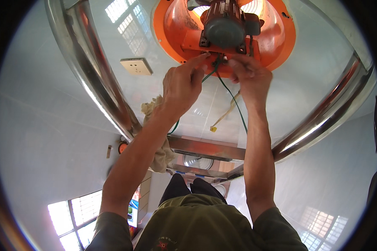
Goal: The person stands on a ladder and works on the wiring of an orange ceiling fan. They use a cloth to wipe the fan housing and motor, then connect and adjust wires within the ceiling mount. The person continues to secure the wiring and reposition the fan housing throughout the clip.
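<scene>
An orange round exhaust fan (285, 46) is set in the wall above me, with a dark motor (225, 31) on its orange bracket (192, 39). My left hand (182, 85) reaches up to the bracket's lower edge, index finger stretched out, other fingers curled. A green wire (227, 88) hangs from a dark tangle under the motor; one strand passes at or behind my left hand. My right hand (253, 75), slightly blurred, is raised right of the tangle with its fingers curled together. Whatever either hand grips is hidden.
Shiny metal rails (94, 79) curve up on both sides, joined by a ladder step (205, 148) below my arms. A beige cloth (161, 157) hangs on the left rail. A wall socket (136, 66) sits left of the fan. A yellowish cable (225, 115) dangles below it.
</scene>
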Tool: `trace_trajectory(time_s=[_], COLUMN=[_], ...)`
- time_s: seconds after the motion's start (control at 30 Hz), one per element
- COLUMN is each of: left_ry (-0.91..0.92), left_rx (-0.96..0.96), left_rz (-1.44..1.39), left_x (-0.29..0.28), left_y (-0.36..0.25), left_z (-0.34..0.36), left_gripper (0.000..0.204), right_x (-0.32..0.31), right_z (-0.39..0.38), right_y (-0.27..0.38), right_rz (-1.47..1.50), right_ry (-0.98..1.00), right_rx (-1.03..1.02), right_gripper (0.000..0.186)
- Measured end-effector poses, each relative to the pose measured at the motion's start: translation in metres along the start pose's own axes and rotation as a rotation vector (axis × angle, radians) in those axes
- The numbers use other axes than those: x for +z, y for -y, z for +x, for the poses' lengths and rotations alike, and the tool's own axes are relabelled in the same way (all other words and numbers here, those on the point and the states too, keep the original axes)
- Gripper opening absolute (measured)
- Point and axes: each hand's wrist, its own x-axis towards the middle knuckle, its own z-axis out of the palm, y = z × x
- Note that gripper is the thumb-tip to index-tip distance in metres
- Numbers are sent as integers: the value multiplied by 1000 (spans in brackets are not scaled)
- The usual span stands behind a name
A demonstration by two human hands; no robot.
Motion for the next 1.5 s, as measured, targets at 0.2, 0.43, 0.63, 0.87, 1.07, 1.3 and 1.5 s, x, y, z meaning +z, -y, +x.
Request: trace_trajectory(time_s=[0.2,0.43,0.63,0.87,1.07,1.3,1.5], left_ry=[139,131,119,34,-40,-54,-25], left_rx=[100,30,-75,-110,-137,-129,-135], left_rz=[348,350,214,114,-48,-345,-439], left_x=[15,30,33,35,37,41,40], left_y=[2,5,9,16,8,22,32], left_z=[29,37,34,27,20,9,10], left_gripper=[25,23,26,24,18,16,15], right_x=[-1,-9,-13,-14,4,19,35], right_z=[0,5,9,13,24,47,58], right_y=[4,-2,-8,-15,3,-7,10], right_rz=[36,-203,-318,-567,-662,-724,-547], right_ry=[-370,-563,-561,-579,-666,-756,-681], right_rx=[-412,-657,-663,-772,-797,-676,-285], right_gripper=[12,12,14,14,13,12,18])
